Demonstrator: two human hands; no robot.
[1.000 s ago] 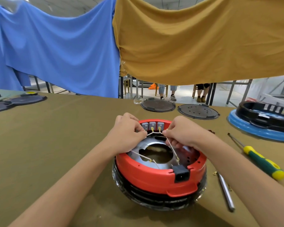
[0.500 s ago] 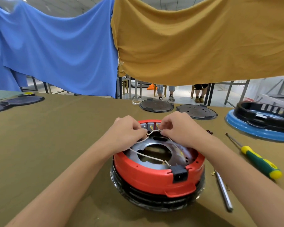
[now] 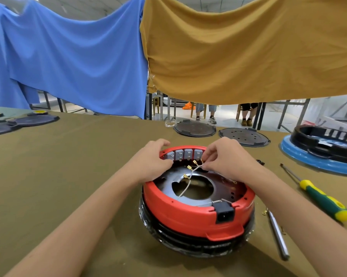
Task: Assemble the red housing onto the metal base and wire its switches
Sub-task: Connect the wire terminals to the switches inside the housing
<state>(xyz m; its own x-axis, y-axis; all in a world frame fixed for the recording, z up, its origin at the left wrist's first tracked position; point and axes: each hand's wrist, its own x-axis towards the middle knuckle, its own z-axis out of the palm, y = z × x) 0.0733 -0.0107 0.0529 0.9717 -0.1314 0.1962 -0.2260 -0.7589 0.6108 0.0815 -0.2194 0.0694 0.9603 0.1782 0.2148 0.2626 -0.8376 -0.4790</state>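
The red housing (image 3: 180, 212) sits on the round metal base (image 3: 194, 244) in front of me, with a shiny metal plate (image 3: 168, 185) inside it. Several grey switches (image 3: 183, 153) line the housing's far inner wall. My left hand (image 3: 151, 161) grips the far left rim beside the switches. My right hand (image 3: 226, 158) pinches a thin white wire (image 3: 186, 186) with brass terminals (image 3: 194, 162) just below the switches. A black power socket (image 3: 224, 211) is set in the housing's near side.
A green-and-yellow screwdriver (image 3: 324, 198) and a metal rod (image 3: 277, 234) lie to the right. Two dark round lids (image 3: 194, 128) rest behind the housing. A black shell on a blue ring (image 3: 318, 158) stands far right. More dark lids (image 3: 34, 120) lie far left.
My hands have drawn apart, uncovering the switches. The left hand let go of the wire and took the rim. The right hand lifted the wire's terminals toward the switches.
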